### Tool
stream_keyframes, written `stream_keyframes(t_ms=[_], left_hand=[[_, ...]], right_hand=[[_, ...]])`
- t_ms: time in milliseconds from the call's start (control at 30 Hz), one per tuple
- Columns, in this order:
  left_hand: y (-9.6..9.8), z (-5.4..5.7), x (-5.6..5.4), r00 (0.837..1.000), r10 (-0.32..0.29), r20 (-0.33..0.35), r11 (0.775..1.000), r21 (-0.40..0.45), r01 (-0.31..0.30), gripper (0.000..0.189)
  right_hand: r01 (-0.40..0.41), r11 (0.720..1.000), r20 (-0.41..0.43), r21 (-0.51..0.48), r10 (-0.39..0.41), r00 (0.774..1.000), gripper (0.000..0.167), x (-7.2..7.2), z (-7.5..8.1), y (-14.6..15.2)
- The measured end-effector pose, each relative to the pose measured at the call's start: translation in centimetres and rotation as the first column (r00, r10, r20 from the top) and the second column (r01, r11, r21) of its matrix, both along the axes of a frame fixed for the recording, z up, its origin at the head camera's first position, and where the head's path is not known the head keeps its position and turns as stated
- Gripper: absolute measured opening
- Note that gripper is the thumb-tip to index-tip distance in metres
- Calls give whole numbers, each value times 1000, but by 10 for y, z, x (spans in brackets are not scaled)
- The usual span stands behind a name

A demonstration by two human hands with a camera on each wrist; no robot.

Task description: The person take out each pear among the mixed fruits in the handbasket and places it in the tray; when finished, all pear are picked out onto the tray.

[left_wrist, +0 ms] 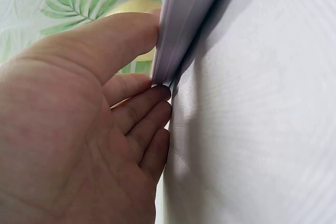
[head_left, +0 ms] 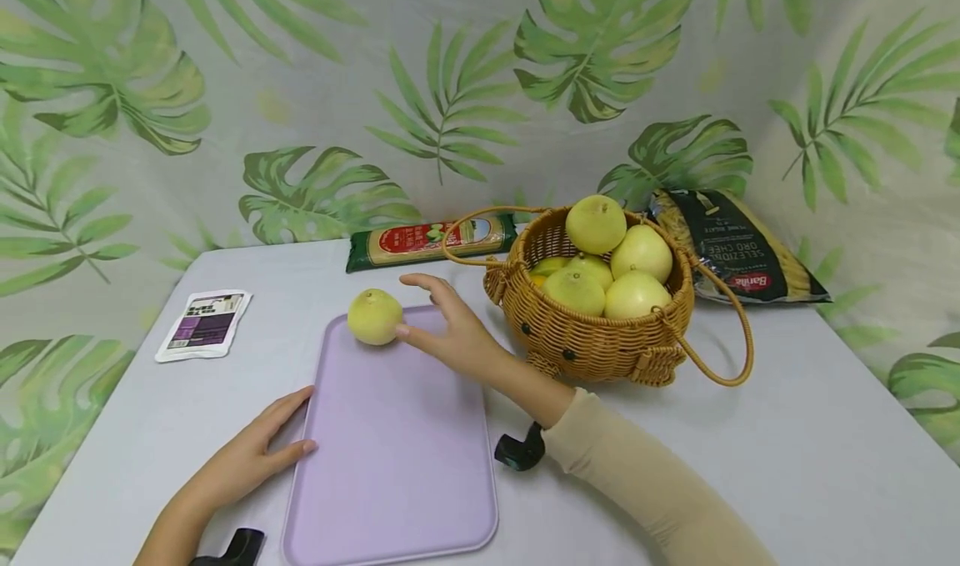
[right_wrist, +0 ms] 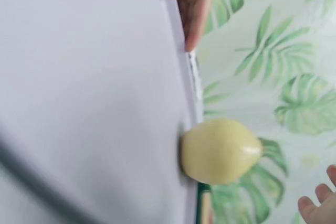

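A round pale yellow-green fruit (head_left: 375,317) sits at the far left corner of a lilac tray (head_left: 397,466). My right hand (head_left: 453,333) is just right of it, thumb and fingers spread; its thumb tip overlaps the fruit's edge in the head view. In the right wrist view the spread fingers (right_wrist: 315,208) appear apart from the fruit (right_wrist: 220,151), with nothing in them. My left hand (head_left: 251,456) rests along the tray's left rim, fingers extended. In the left wrist view its thumb (left_wrist: 126,38) touches the rim and the other fingertips lie low against the tray's side and table.
Right of the tray stands a wicker basket (head_left: 600,345) with raised handles, holding several similar fruits (head_left: 641,254). Behind lie a green-and-red packet (head_left: 435,239) and a black Barilla pasta bag (head_left: 738,249). A white pouch (head_left: 204,326) lies at the left. Leaf-patterned cloth (head_left: 450,91) backs the table.
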State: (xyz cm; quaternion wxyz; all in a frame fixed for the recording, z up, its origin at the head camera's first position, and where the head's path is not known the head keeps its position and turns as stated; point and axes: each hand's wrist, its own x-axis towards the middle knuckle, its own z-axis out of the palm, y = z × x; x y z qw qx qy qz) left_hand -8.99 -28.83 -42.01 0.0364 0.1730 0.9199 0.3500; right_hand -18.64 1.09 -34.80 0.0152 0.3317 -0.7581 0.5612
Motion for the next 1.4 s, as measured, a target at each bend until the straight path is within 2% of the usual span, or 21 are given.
stream_keyframes(t_ms=[100,200,400,533,600,667,733,833,867,933,1033,1167,1267,1400], left_hand=[[0,0,0,1000,2,8,1000,-2,-2,67],[0,0,0,1000,4,14,1000,-1,-4,67],[0,-1,0,1000,3,10,1000,-1,-3,68],[0,-1,-1,1000,1,21,1000,6,-1,68],[0,-1,-1,1000,1,25,1000,3,-1,68],[0,-1,-2,1000,3,27,1000,2,-3,68],[0,0,-2,1000,4,27,1000,1,-4,68],[0,-1,-1,1000,4,22,1000,5,-4,68],[0,-1,-1,1000,4,20,1000,6,-4,68],[0,-1,-1,1000,4,15,1000,7,-4,68],[0,-1,-1,1000,3,12,1000,7,-3,68],[0,-1,0,1000,5,16,1000,7,-5,68],[0,-1,0,1000,6,18,1000,7,-6,68],[1,0,0,1000,8,15,1000,6,-8,68]], right_hand=[[-45,998,-142,-52,37,989,55,14,10,28],[-61,995,-264,-85,37,964,55,25,18,57],[-9,994,-415,-113,-39,909,63,40,38,114],[24,988,-508,-153,-99,856,64,46,60,144],[52,986,-527,-161,-131,840,64,49,73,155],[83,984,-532,-160,-156,832,64,49,85,164],[138,982,-551,-131,-188,813,67,45,94,173],[220,973,-584,-68,-218,782,70,34,104,187],[259,965,-603,-43,-232,763,71,29,107,191],[293,956,-599,2,-233,766,67,19,111,199],[356,931,-553,79,-256,793,56,3,113,211],[422,887,-466,186,-299,833,67,-15,109,223],[418,875,-423,245,-292,858,68,-26,105,228],[384,872,-374,304,-261,890,69,-36,101,231]])
